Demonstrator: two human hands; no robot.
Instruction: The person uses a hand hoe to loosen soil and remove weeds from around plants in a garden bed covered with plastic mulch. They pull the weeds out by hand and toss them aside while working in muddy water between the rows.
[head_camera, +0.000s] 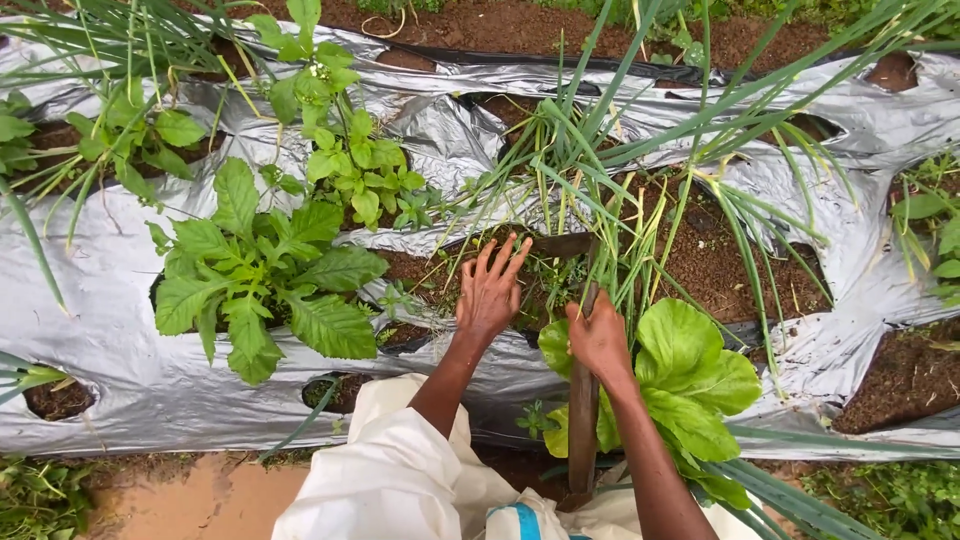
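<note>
My left hand (490, 290) lies flat with fingers spread on weeds and soil in a planting hole (520, 270) of the silver plastic mulch (110, 290). My right hand (598, 338) grips the wooden handle of a small hoe (582, 410); its dark metal blade (560, 244) rests in the same hole, just right of my left fingertips. Green onion stalks (620, 150) rise behind and around the blade. A broad-leafed lettuce plant (690, 380) sits right under my right hand.
A toothed leafy plant (260, 280) grows at left and a smaller herb (350, 160) behind it. Bare brown soil (720, 260) shows through a torn opening at right. My white garment (400, 480) fills the bottom centre. A muddy path (190, 500) runs along the bed's near edge.
</note>
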